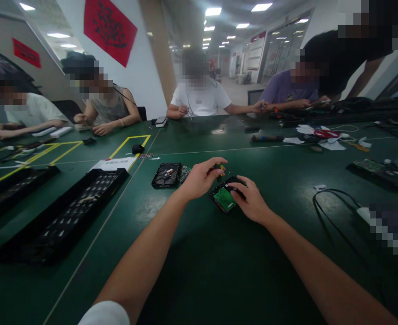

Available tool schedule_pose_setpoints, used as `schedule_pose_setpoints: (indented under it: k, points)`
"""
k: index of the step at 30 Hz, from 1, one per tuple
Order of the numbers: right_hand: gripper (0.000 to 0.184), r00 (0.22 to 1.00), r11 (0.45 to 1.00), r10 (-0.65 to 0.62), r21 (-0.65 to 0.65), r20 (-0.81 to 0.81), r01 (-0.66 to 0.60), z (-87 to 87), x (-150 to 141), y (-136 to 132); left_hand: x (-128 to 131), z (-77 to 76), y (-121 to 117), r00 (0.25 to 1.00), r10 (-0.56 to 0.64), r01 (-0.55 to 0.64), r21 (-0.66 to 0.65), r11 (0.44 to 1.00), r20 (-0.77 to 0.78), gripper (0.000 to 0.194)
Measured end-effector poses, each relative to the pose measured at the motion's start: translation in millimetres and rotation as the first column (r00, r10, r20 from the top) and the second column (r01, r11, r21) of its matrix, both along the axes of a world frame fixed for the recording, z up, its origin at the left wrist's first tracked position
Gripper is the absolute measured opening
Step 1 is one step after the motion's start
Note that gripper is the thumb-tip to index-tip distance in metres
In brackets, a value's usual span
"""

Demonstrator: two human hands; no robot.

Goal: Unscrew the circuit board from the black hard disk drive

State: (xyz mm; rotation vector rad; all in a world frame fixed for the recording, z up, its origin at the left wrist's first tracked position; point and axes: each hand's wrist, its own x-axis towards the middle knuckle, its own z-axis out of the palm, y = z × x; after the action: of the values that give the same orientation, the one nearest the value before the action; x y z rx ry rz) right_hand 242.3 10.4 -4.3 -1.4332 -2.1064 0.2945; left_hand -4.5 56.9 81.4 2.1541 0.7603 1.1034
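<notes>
We have one box with a green board on the green table, right in front of our hands, and the right hand is the nearer one, for it touches the box. The box lies just left of the right hand's palm and just below the tips of the left hand. It sits on a slant, and its longer side seems to go from near the left wrist up and away toward the right fingers, but those fingers cover part of it, so we cannot be sure. Our left hand pinches one small yellow thing between thumb and finger, over the far edge of the box; it is too small for us to tell what it is. Our right hand grasps the right part of the box, with thumb and fingers bent onto it; we cannot tell how hard it presses. Now we count the rest. One dark speckled part is just beside the left hand, and one black box is left of that. Farther left of the left hand are two long black trays and one white paper. Well to the right of the right hand are one black wire and one more board.
</notes>
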Motion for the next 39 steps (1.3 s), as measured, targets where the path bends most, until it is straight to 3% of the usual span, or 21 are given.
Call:
schedule_pose_setpoints:
  k: [12,23,25,29,32,39]
  points:
    - [0.039,0.983,0.997,0.068,-0.052,0.17,-0.06,5.3,-7,-9,-2,-1.0,2,1.0,-0.005,0.005,-0.026,1.0,0.012,0.034]
    - [0.04,0.976,0.997,0.078,-0.037,0.202,-0.072,0.3,-5,-8,-3,4.3,1,0.996,-0.043,0.043,0.003,0.999,0.084,0.036]
    - [0.04,0.976,0.996,0.081,-0.041,0.204,-0.074,-0.3,-5,-7,-3,6.1,0,0.998,-0.005,0.003,0.038,0.999,0.058,0.034]
    - [0.04,0.975,0.996,0.089,-0.041,0.203,-0.082,-1.3,-4,-7,3,7.2,-5,0.983,0.184,-0.179,0.198,0.964,-0.008,0.026]
    - [0.04,0.974,0.996,0.085,-0.042,0.208,-0.078,-0.8,-4,-8,9,7.3,-9,0.979,0.202,-0.189,0.252,0.949,-0.026,0.027]
    - [0.041,0.975,0.994,0.078,-0.086,0.209,-0.061,7.5,-6,-12,7,13.2,-10,0.993,0.116,-0.113,0.127,0.986,-0.018,0.032]
